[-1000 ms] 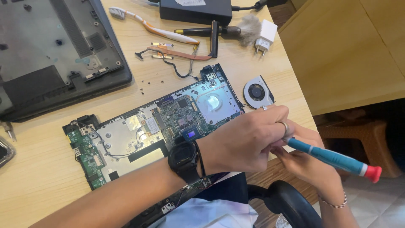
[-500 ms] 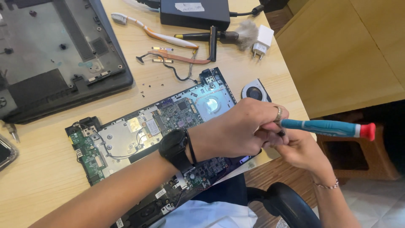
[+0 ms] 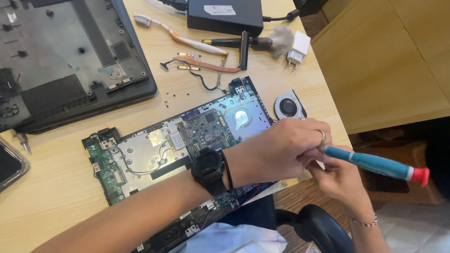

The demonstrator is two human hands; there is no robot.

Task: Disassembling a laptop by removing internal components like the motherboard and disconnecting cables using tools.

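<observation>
Pale wood makes up the desk (image 3: pixel 56 187) that fills most of our view, with a darker floor and a black chair back (image 3: pixel 323 229) at the lower right. No boxes or trays are in sight; the nearest to a container is the dark laptop shell (image 3: pixel 70 61) at the upper left, open side up and stripped down to its plastic ribs.

We hold a blue screwdriver (image 3: pixel 375 164) with a red end cap at the right of the frame, lying almost level, the cap pointing right, past the desk edge. Our left hand (image 3: pixel 281 150), with a ring and a black watch (image 3: pixel 208 171) on the wrist, curls its fingers shut around the tip end of the tool. Our right hand (image 3: pixel 340 180) sits just below, its fingers pinched at the same tip; whether they grip the shaft or something small we cannot tell.

Under our left forearm lies the laptop circuit board (image 3: pixel 154 150), running from centre left to centre right, partly covered by the arm. A round black fan (image 3: pixel 288 107) rests just above the left hand. Along the top we see a toothbrush (image 3: pixel 183 35), a copper heat pipe (image 3: pixel 206 65), a small dusting brush (image 3: pixel 255 43), a white charger plug (image 3: pixel 297 49) and a black power brick (image 3: pixel 225 16). Tiny screws (image 3: pixel 171 96) dot the wood between shell and board.
</observation>
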